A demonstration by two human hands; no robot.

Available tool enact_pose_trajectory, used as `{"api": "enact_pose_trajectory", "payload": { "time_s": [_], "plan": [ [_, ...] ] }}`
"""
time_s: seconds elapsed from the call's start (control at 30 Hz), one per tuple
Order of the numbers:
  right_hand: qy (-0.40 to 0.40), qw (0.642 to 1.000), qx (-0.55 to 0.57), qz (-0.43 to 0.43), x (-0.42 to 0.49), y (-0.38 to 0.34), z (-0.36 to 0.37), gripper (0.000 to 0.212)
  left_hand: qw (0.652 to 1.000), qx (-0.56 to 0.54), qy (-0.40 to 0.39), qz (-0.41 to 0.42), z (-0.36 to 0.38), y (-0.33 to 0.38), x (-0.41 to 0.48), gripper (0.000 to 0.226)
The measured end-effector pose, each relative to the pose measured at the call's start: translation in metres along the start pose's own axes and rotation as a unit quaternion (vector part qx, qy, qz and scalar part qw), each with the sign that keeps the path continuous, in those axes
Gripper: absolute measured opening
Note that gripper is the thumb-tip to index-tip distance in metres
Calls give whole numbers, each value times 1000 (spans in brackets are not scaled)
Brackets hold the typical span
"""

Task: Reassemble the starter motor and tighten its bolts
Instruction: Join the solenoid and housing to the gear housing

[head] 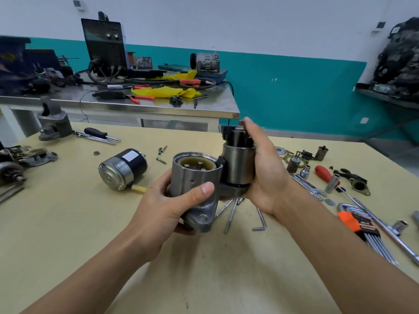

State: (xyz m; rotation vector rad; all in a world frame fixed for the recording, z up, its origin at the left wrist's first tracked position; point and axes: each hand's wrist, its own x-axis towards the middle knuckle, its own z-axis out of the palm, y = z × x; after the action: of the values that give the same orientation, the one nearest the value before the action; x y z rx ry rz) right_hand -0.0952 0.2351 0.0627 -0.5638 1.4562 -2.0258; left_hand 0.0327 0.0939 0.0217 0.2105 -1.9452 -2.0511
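On the pale yellow table [204, 273] a black-and-silver motor body [123, 169] is laid at the left (on its side); small screws [161, 160] are scattered just right of it; hex keys [356, 225], a spanner [309, 186] and a red-handled screwdriver [323, 173] are spread at the right.

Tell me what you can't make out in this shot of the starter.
Head view:
- Underside of the housing: covered by the left hand.
- Far side of the solenoid: covered by the right hand.
- Upper ends of the long bolts: hidden behind the housing.
- Print on the hex keys holder: too small to read.
- The parts at the left edge: cut off by the frame.
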Motion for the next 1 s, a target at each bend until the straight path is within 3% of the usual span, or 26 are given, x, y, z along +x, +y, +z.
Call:
{"api": "enact_pose_trajectory", "payload": {
  "time_s": [0.27, 0.47, 0.77, 1.0],
  "plan": [
    [72, 997, -7, -32, 2, 18, 14, 50, 1000, 9, 3, -4, 0, -2, 0, 51],
    [50, 998, 14, -24, 5, 19, 9, 48, 1000, 20, 14, -14, -3, 5, 0, 53],
    [-30, 996, -8, 88, 8, 2, -8, 56, 998, 17, 17, -63, -5, 14, -1, 55],
    [18, 992, 19, 126, 7, 10, -1, 46, 993, 70, -19, -98, -7, 17, 1, 55]
  ]
}}
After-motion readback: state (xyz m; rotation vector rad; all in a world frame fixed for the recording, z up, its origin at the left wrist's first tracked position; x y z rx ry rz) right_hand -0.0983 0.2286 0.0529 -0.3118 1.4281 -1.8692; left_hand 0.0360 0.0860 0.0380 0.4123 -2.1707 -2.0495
